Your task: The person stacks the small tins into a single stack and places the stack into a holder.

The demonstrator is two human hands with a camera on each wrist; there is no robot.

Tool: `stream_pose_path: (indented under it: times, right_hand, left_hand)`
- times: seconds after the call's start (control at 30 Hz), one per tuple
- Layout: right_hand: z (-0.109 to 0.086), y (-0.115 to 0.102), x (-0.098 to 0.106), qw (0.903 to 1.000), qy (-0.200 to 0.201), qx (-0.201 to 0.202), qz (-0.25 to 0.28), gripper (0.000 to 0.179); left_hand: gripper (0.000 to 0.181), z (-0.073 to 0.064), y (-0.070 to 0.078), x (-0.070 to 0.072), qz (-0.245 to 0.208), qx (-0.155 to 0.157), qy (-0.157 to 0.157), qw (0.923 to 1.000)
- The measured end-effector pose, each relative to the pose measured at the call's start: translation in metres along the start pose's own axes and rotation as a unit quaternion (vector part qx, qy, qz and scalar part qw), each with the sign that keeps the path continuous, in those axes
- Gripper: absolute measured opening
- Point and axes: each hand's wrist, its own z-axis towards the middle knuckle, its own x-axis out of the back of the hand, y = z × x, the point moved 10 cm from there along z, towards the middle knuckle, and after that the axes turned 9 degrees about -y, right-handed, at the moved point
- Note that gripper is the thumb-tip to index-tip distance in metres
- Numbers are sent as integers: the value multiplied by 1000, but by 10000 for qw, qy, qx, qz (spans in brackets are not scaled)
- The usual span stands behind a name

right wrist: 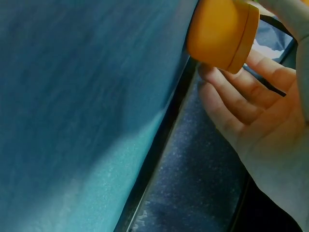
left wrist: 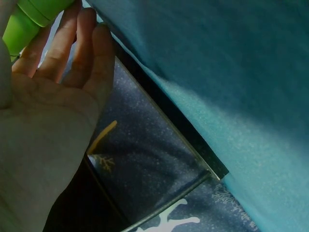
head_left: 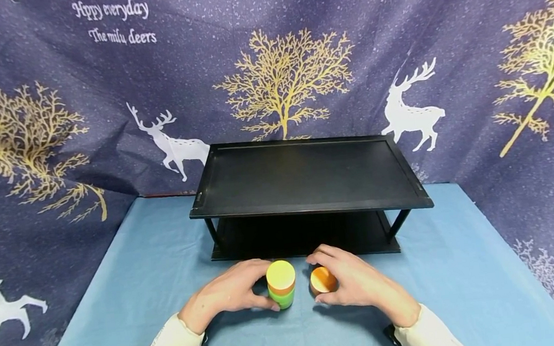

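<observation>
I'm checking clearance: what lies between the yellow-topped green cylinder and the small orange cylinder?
Head view: only bare blue cloth lies between the green cylinder and orange cylinder.

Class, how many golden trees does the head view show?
3: left tree, centre tree partly behind the black two-tier shelf, and right tree. Others may be hidden.

From my remote seat, I see my right hand (right wrist: 268, 116) coming in from the right edge, palm in view. The fingers (right wrist: 231, 99) stretch toward an orange cup (right wrist: 219, 34) at the top, some tips running up against its lower side, with the thumb at the upper right. A blue cloth (right wrist: 72, 106) fills the left, partly shadowed. A black edge (right wrist: 157, 152) slants up beside it toward the cup, and speckled dark fabric (right wrist: 198, 169) lies between that edge and my hand.
</observation>
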Motion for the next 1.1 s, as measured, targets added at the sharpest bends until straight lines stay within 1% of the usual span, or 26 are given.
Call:
stream_pose_path:
  times: [0.27, 0.6, 0.9, 1.1]
  right_hand:
    - [-1, 6, -4, 9991, -279, -226, 207, 64]
    - [0, 8, -6, 9994, -272, -145, 176, 60]
    - [0, 11, -8, 9986, -410, -249, 208, 52]
    - [0, 11, -9, 9985, -426, -266, 221, 51]
  left_hand:
    - [65, 0, -1, 0, 47, 56, 11, 10000]
    - [67, 0, 0, 0, 62, 78, 4, 10000]
    - [68, 0, -2, -1, 29, 100, 0, 9999]
    - [69, 0, -2, -1, 59, 133, -24, 9999]
